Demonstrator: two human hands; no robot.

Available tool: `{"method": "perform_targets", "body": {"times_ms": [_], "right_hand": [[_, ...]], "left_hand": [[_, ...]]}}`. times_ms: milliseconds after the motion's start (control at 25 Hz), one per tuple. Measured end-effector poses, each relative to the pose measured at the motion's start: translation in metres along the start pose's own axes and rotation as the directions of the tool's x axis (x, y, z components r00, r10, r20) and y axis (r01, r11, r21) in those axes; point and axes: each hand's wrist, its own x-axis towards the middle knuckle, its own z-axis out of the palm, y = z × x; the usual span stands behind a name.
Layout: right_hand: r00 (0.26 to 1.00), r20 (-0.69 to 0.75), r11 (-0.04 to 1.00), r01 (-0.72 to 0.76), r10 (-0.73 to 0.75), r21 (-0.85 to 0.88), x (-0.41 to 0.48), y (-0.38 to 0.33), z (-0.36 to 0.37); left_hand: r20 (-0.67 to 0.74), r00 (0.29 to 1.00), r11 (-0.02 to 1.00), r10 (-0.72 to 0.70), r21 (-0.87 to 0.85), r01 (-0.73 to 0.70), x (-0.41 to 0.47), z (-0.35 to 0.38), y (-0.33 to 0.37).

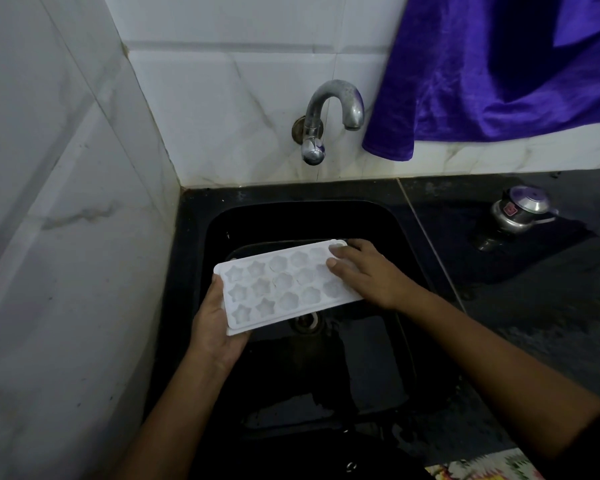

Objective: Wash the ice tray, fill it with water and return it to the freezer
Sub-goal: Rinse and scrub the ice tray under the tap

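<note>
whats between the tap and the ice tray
In the head view, nothing: only bare wall tile and the sink rim lie between the tap and the ice tray. No water stream shows.

No writing can be read anywhere; the small red label point(510, 210) on the metal pot point(529, 206) standing on the counter point(551, 289) is too blurred to make out

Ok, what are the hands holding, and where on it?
The ice tray: left hand grips its left end; right hand lies flat on its right end.
</note>
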Motion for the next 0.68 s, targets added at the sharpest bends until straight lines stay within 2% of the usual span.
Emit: {"method": "perform_targets", "body": {"times_ms": [40, 80, 120, 200, 240, 360, 400, 480, 560, 600, 680], "right_hand": [[1.000, -0.002, 0.998, -0.003, 0.003, 0.057, -0.0004, 0.0009, -0.0023], [0.999, -0.013, 0.999, -0.031, 0.032, 0.030, 0.0014, 0.0010, -0.0038], [0.997, -0.038, 0.996, -0.066, 0.063, -0.061, 0.0030, -0.0006, -0.0053], [0.995, -0.091, 0.947, -0.058, 0.031, -0.315, 0.0041, -0.0038, -0.0019], [0.997, -0.076, 0.943, -0.025, -0.001, -0.332, 0.0034, -0.0041, -0.0003], [0.999, 0.012, 0.999, 0.033, -0.033, -0.024, -0.0001, 0.0014, -0.0039], [1.000, -0.003, 1.000, 0.023, -0.022, 0.006, 0.0014, 0.0030, -0.0053], [0.999, -0.038, 0.987, -0.019, 0.013, -0.161, 0.0051, 0.0021, -0.0062], [0.997, -0.066, 0.946, 0.010, -0.033, -0.324, 0.0079, 0.0007, -0.0019], [0.998, -0.038, 0.964, 0.033, -0.045, -0.264, 0.0081, 0.0018, -0.0008], [1.000, 0.023, 1.000, 0.014, -0.014, -0.011, 0.0056, 0.0028, -0.0008]], "left_hand": [[-0.002, 1.000, 1.000, -0.004, -0.002, 0.004, 0.0004, -0.0006, 0.0013], [-0.003, 1.000, 1.000, -0.013, 0.007, 0.013, 0.0013, -0.0013, 0.0002], [-0.006, 1.000, 1.000, -0.024, 0.020, 0.024, 0.0012, -0.0010, -0.0025], [-0.009, 0.999, 0.999, -0.039, 0.028, 0.039, -0.0007, 0.0012, -0.0072], [-0.005, 0.999, 0.999, -0.037, 0.018, 0.037, -0.0006, 0.0007, -0.0067], [0.007, 1.000, 1.000, -0.015, -0.012, 0.015, 0.0014, -0.0029, 0.0014], [0.005, 1.000, 1.000, -0.021, -0.005, 0.021, 0.0019, -0.0033, 0.0009], [0.008, 0.999, 0.999, -0.037, 0.026, 0.037, 0.0019, -0.0034, -0.0045], [0.006, 0.999, 0.998, -0.040, 0.038, 0.040, 0.0003, -0.0027, -0.0075], [0.009, 0.999, 0.999, -0.036, 0.027, 0.036, 0.0001, -0.0034, -0.0060], [0.003, 1.000, 1.000, -0.023, 0.002, 0.023, 0.0004, -0.0057, -0.0008]]}}
